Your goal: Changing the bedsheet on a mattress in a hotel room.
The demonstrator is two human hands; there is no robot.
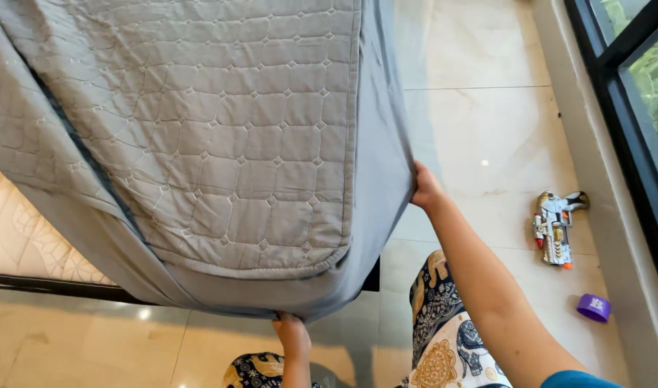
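Note:
A mattress corner fills the upper left, covered by a grey quilted pad (pixel 221 144) with a plain grey fitted sheet (pixel 375 179) stretched over its edge. My left hand (pixel 291 332) grips the sheet's lower hem under the near corner of the mattress. My right hand (pixel 424 188) clutches the sheet's side edge on the right, arm stretched out from the lower right. The fingers of both hands are tucked into the fabric and mostly hidden.
A pale polished tile floor (pixel 487 108) lies around the bed. A silver toy gun (pixel 555 226) and a small purple ring (pixel 593 307) lie on the floor at right, near a dark-framed window (pixel 631 86). My patterned trousers (pixel 444 338) show below.

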